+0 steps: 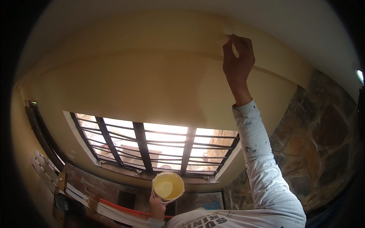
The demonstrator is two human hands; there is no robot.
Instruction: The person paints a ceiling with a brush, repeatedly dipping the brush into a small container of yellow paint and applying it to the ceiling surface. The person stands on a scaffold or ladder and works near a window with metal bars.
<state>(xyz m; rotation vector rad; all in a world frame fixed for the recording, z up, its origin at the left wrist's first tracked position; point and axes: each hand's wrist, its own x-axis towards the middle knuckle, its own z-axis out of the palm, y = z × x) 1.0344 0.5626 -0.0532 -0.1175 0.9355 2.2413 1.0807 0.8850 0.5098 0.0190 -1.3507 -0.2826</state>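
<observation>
My right hand (238, 57) is raised high against the yellow wall (152, 83), its fingers closed around what looks like a paintbrush (235, 50). Most of that tool is hidden by the fingers, and its tip meets the wall just below the ceiling. A darker, wet-looking patch shows on the wall beside it. Low in front of my body, my left hand (157, 206) grips a white bucket (175, 197) at its side. Pale yellow paint (166, 188) lies inside the bucket, whose mouth faces up. The right sleeve (254, 140) is white and spotted with paint.
A wide window (141, 142) with dark bars sits below the wall, bright light behind it. A stone-clad wall (315, 140) stands at right. Lower left are white boards (76, 193), orange pipes (118, 207) and a dark door frame (43, 133). The ceiling (296, 22) curves overhead.
</observation>
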